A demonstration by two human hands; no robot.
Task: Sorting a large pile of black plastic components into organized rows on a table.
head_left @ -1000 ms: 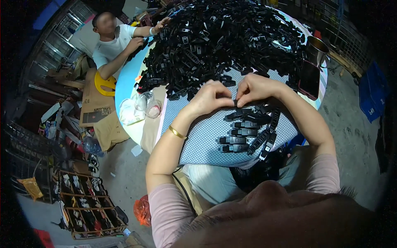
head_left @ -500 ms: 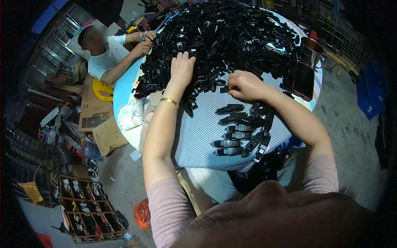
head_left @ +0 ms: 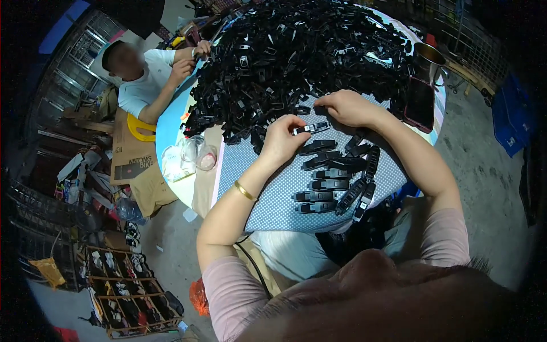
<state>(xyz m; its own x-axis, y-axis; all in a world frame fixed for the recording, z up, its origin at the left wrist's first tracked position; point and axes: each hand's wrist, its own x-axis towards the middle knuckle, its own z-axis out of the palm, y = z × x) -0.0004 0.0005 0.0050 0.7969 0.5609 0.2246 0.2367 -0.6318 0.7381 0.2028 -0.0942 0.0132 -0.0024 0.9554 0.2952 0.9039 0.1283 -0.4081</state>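
Observation:
My left hand (head_left: 282, 138) pinches a black plastic buckle (head_left: 313, 128) between thumb and fingers, just above the dotted cloth (head_left: 268, 188). To its right, my right hand (head_left: 352, 108) reaches with extended fingers to the near edge of a large heap of black buckle parts (head_left: 296, 51). Nothing shows clearly in that hand; its lower fingers are partly hidden. Below my hands, several joined black buckles (head_left: 329, 185) lie side by side in a column. More of them lie slanted (head_left: 356, 196) on the right of that column.
At the table's right are a phone (head_left: 420, 104) and a metal cup (head_left: 428, 56). A clear plastic bag (head_left: 196, 151) lies left of the cloth. Across on the left sits another person (head_left: 139, 80), both hands at the heap's edge. A shoe rack (head_left: 131, 290) stands on the floor.
My left hand has come from the heap toward me and to the right, now with a buckle in it. My right hand has shifted slightly away from me, its fingers straighter.

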